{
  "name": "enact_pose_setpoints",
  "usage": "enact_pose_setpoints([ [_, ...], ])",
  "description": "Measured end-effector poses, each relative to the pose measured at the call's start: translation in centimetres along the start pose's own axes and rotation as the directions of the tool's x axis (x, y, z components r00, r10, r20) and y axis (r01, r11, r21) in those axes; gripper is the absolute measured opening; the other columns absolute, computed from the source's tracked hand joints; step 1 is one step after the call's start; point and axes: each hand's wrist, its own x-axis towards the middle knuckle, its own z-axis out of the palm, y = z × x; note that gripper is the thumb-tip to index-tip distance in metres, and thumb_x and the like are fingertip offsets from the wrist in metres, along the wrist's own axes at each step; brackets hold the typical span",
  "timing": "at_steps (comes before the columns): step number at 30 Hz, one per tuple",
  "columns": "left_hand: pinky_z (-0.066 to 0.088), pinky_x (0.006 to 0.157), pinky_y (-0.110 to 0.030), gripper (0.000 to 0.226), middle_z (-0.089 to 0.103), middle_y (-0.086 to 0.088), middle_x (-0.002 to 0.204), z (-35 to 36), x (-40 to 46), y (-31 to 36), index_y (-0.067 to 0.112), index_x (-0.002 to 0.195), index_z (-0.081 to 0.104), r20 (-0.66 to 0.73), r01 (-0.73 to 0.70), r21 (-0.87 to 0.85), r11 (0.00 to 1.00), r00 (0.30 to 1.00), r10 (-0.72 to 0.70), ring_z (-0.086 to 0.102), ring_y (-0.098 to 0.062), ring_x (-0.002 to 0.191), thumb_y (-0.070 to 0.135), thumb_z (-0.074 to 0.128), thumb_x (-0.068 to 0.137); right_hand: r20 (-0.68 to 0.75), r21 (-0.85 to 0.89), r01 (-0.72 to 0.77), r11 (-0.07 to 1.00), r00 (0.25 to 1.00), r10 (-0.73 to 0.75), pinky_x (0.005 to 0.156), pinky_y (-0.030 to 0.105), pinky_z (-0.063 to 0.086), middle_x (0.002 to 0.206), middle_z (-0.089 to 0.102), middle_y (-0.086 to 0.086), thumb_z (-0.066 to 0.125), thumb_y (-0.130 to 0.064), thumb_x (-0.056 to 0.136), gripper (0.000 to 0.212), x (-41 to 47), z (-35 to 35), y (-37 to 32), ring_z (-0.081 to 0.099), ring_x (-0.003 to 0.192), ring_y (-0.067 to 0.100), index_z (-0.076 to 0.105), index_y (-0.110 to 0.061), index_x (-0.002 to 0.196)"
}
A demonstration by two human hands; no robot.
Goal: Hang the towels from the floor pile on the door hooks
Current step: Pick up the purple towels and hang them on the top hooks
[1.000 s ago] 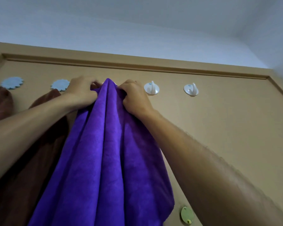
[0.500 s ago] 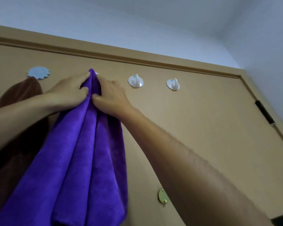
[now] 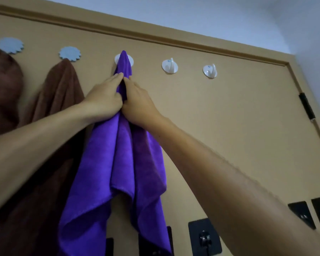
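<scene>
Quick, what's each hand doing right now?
Left hand: grips the purple towel just below the white hook.
Right hand: touches the same towel; whether it grips is unclear.

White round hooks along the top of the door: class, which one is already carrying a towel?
The leftmost white hook: the purple towel drapes over it, with both hands just below. The middle white hook and right white hook are bare.

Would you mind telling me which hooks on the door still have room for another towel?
Two white hooks right of the purple towel are bare. Black hooks lower right look free too. Leftward it is crowded: two brown towels and both hands.
</scene>
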Motion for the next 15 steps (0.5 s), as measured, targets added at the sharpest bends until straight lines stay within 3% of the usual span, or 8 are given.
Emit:
enact_pose_setpoints([
  [10,0.005,0.111,-0.014,0.060,0.013,-0.010,0.159,-0.7,-8.2,1.0,0.006,0.150,0.016,0.144,0.094,-0.074,0.993,0.986,-0.082,0.013,-0.016,0.147,-0.004,0.033,0.093,0.135,-0.025,-0.176,0.984,0.975,0.178,0.112,0.031,0.019,0.156,0.015,0.022,0.042,-0.002,0.087,0.066,-7.5,0.4,-3.7,0.019,0.144,0.030,0.018,0.001,0.148],
  [15,0.013,0.118,-0.027,0.071,0.002,-0.008,0.160,-2.2,-14.4,3.3,0.008,0.151,0.010,0.346,0.151,0.021,0.988,0.926,-0.149,0.012,-0.020,0.147,-0.007,0.037,0.087,0.305,-0.051,-0.259,0.964,0.916,0.262,0.116,0.033,0.020,0.158,0.013,0.014,0.042,-0.003,0.084,0.070,-13.2,-1.2,-5.5,0.018,0.146,0.026,0.017,-0.006,0.150],
])
